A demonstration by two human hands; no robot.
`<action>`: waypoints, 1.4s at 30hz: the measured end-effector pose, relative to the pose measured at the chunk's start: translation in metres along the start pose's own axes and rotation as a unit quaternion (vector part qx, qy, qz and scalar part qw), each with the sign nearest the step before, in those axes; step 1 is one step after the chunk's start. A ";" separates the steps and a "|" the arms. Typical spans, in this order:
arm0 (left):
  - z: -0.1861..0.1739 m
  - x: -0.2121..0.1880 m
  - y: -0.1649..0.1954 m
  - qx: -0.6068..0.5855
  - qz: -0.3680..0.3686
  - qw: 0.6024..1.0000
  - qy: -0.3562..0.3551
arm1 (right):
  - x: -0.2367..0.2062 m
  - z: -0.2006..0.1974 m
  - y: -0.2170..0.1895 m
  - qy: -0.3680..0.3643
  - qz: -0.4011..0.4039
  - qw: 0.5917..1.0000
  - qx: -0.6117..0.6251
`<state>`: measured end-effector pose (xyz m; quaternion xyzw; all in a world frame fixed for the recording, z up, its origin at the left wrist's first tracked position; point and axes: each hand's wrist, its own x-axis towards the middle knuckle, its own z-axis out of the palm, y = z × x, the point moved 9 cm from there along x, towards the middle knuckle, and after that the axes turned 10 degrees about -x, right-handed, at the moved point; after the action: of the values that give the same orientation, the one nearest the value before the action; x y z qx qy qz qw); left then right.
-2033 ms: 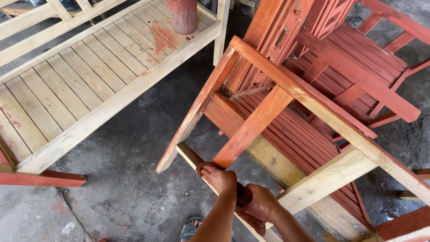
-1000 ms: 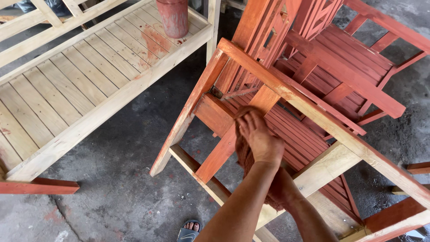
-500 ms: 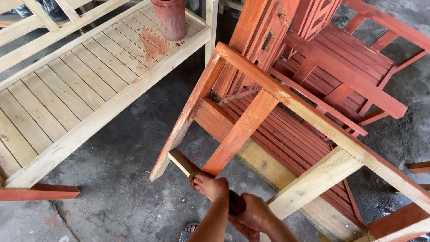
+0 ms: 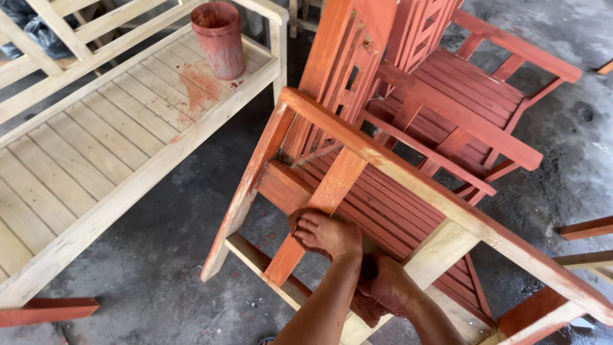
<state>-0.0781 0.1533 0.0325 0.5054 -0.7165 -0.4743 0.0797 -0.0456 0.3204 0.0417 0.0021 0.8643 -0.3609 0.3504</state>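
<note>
Grey concrete floor (image 4: 159,255), stained and gritty, lies under everything we work on. Closest to us, our right hand (image 4: 389,284) is curled shut around a reddish rag (image 4: 367,310), whose edge hangs out just below the fist. Touching it on the left, our left hand (image 4: 322,233) lies palm down with fingers bent over the slanted brace (image 4: 319,204) of the chair (image 4: 396,185), which is half stained orange-red and half bare wood. Beyond our hands, a second chair (image 4: 472,102), fully stained, stands against the first. Farther off to the left of our hands, a bare wooden bench (image 4: 96,147) stretches away, and at its far end stands a red-smeared pot (image 4: 220,38).
</note>
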 end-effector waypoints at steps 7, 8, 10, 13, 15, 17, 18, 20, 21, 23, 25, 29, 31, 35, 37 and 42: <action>0.018 -0.045 0.112 -0.029 0.109 0.978 -0.176 | -0.021 -0.059 -0.032 0.046 0.026 0.997 0.053; 0.021 -0.054 0.124 -0.015 0.140 0.970 -0.200 | -0.024 -0.065 -0.035 0.052 0.031 0.996 0.069; 0.017 -0.064 0.145 -0.020 0.214 0.951 -0.222 | -0.025 -0.068 -0.039 0.051 0.043 0.996 0.055; 0.004 -0.071 0.170 -0.087 0.299 0.926 -0.215 | -0.019 -0.072 -0.044 0.059 0.034 0.997 -0.020; -0.002 -0.066 0.177 -0.131 0.281 0.928 -0.207 | -0.014 -0.076 -0.047 0.083 -0.002 0.996 -0.040; 0.004 -0.076 0.182 0.012 0.336 0.920 -0.201 | -0.004 -0.058 -0.039 -0.007 0.020 1.000 -0.007; 0.007 -0.082 0.181 0.083 0.362 0.908 -0.196 | -0.002 -0.048 -0.035 -0.051 0.030 0.998 0.009; 0.011 -0.098 0.182 0.103 0.429 0.871 -0.216 | -0.001 -0.039 -0.019 -0.029 0.097 0.947 0.303; 0.014 -0.108 0.179 0.114 0.461 0.851 -0.225 | -0.001 -0.031 -0.013 -0.020 0.127 0.888 0.442; 0.018 -0.107 0.171 0.103 0.462 0.839 -0.269 | 0.006 -0.031 -0.020 -0.024 0.079 0.952 0.294; 0.019 -0.095 0.171 0.106 0.453 0.844 -0.265 | 0.016 -0.036 -0.033 -0.026 0.027 0.990 0.133; 0.007 -0.059 0.190 0.069 0.393 0.893 -0.208 | 0.022 -0.046 -0.052 0.006 -0.001 0.993 -0.121; 0.001 -0.047 0.201 0.045 0.353 0.909 -0.215 | 0.024 -0.053 -0.069 0.027 -0.020 0.957 -0.286; -0.010 -0.037 0.208 0.064 0.291 0.919 -0.257 | 0.022 -0.056 -0.099 0.044 -0.031 0.919 -0.391; -0.016 -0.029 0.210 0.056 0.270 0.924 -0.264 | 0.020 -0.058 -0.112 0.055 -0.015 0.945 -0.321; -0.036 0.027 0.231 0.043 0.276 0.940 -0.194 | 0.014 -0.064 -0.144 0.095 0.042 0.994 -0.044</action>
<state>-0.2193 0.1197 0.2177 0.1891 -0.8494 -0.4907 0.0453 -0.1319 0.2509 0.1543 0.0573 0.9078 -0.3054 0.2817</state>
